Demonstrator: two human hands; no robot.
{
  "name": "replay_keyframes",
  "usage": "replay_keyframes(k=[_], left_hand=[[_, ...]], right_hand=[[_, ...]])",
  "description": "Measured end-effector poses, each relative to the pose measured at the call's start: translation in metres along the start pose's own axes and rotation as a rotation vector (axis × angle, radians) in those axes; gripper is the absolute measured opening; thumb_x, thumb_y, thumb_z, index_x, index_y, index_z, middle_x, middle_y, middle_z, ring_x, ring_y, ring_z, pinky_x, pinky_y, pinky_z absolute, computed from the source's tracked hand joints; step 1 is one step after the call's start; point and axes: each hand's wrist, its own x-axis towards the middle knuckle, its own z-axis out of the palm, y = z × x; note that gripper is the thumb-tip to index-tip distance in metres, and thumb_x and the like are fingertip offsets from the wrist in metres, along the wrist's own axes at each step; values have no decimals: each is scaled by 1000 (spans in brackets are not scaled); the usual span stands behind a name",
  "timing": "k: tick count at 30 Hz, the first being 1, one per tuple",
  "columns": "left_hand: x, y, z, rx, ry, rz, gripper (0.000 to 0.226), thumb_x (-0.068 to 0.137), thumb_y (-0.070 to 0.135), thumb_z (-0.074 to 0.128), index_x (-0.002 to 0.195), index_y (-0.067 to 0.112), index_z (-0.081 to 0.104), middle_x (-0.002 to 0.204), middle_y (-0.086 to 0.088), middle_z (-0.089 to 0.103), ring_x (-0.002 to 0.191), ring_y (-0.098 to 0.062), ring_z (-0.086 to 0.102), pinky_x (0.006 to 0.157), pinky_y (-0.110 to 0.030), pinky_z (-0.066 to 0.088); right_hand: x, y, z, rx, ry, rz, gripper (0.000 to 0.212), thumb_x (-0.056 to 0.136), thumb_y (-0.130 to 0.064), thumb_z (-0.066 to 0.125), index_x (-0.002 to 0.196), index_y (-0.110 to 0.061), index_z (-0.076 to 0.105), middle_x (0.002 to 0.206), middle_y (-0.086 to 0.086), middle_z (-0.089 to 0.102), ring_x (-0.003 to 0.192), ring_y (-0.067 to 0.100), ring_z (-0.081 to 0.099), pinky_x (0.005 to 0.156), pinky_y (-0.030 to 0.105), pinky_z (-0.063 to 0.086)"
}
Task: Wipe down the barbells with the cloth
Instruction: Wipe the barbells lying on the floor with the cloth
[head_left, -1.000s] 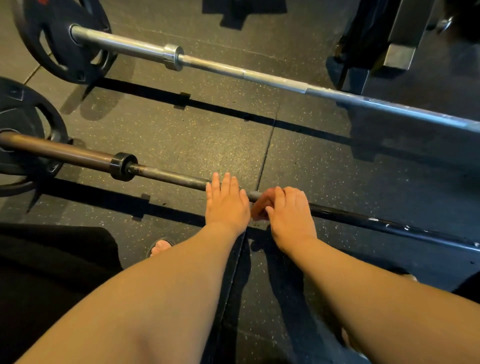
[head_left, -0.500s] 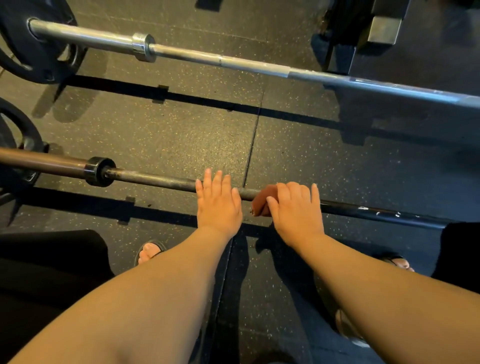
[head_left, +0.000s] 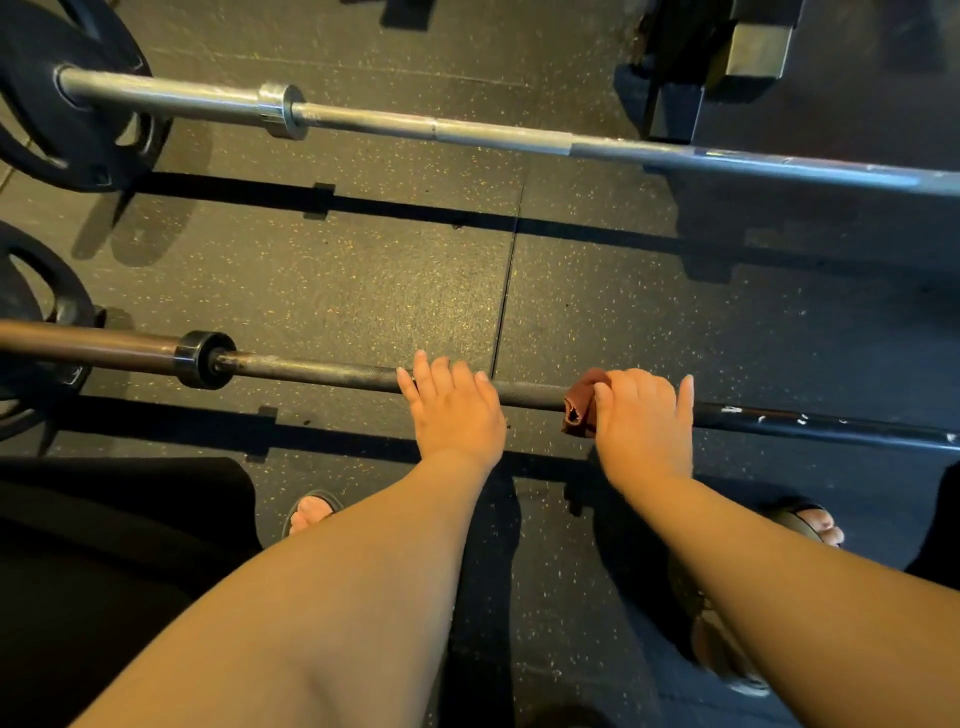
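In the head view, a dark barbell (head_left: 322, 371) is seen lying across the speckled rubber floor (head_left: 363, 270), running from the left edge to the right edge just in front of the person. A black collar (head_left: 200, 358) is fitted on it near the left, and beyond that a black weight plate (head_left: 31, 291) is carried on its sleeve, cut off by the frame edge.

The left hand (head_left: 454, 413) is laid on top of the knurled part of this bar. Its fingers are stretched forward over the shaft and left relaxed, with nothing grasped.

To its right, apart from it, the right hand (head_left: 641, 423) is placed on the same bar. A reddish-brown cloth (head_left: 579, 408) is folded around the shaft there and is clenched under the curled fingers and thumb, with only its bunched left end showing beside the thumb. The little finger is held out straight. White scuffs are seen on the bar to the right of this hand.

Farther away, a silver barbell (head_left: 467, 130) is laid roughly parallel to the dark one and well apart from it. A silver collar (head_left: 280, 110) and a second black plate (head_left: 67, 135) are mounted at its left end. The base of a metal frame (head_left: 756, 49) is seen behind it at the top right.

A sandalled left foot (head_left: 311, 509) and a sandalled right foot (head_left: 813, 522) are planted on the floor below the near bar.
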Motion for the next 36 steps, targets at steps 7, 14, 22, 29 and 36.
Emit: replay_keyframes(k=[7,14,22,29,36], left_hand=[[0,-27,-1,-31,-16,147,53,110,31,18,160,12,20,169,-5,13,157,-25,-6,125,-45,-13],[0,-63,-7,-87,57,-7,55,110,31,14,163,15,11,171,-1,0,157,-19,-10,126,-40,-12],[2,-65,-10,-49,65,8,52,111,29,21,161,16,21,171,-1,8,157,-22,-6,126,-43,-10],[2,-34,-3,-28,57,200,51,109,29,23,156,13,36,167,-7,24,157,-28,1,127,-46,-7],[-8,12,5,30,13,268,45,107,31,26,139,14,53,150,-4,49,155,-28,15,125,-53,-3]], right_hand=[[8,-89,15,22,-157,-268,44,107,-41,28,127,-20,62,125,6,63,118,31,55,117,55,29],[5,-56,16,-60,-92,-180,44,105,-43,25,125,-24,60,117,0,61,114,26,55,122,56,19],[11,-140,23,149,-258,-366,42,109,-39,29,139,-20,52,136,8,53,127,30,45,116,48,30],[3,-49,11,42,41,43,30,104,-28,37,102,-18,65,100,3,64,102,28,60,120,54,27],[3,-32,10,88,-97,-348,36,104,-35,37,129,-21,59,123,1,59,123,25,50,123,51,18]])
